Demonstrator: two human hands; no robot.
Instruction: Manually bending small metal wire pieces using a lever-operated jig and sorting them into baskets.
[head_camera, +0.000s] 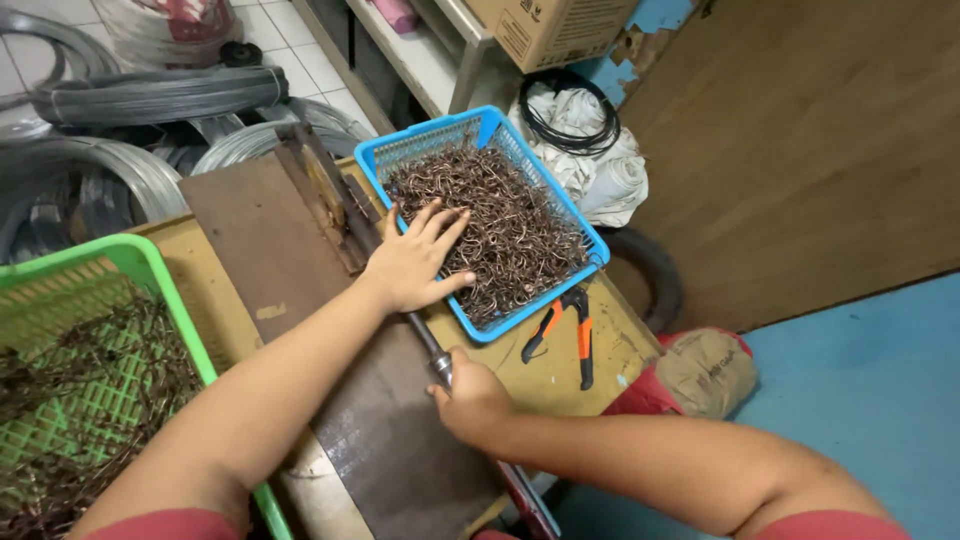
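Nearest, the right hand (470, 395) is clenched around the dark metal lever handle (432, 357) of a bending jig lying on the tabletop (560, 375); the handle looks stiff, heavy, best held near its end. Farther off, the left hand (415, 262) rests spread, its grip released, on rusty bent wire hooks (510, 235) in a blue plastic basket (480, 125): light, tangly, prickly, best pinched singly.

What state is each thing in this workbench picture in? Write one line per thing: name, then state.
Left hand: open, fingers spread on the hooks.
Right hand: closed around the lever.
Lever: gripped, lying along the board.
Blue basket: full of hooks.
Green basket: partly filled.
Pliers: lying unused, handles apart.
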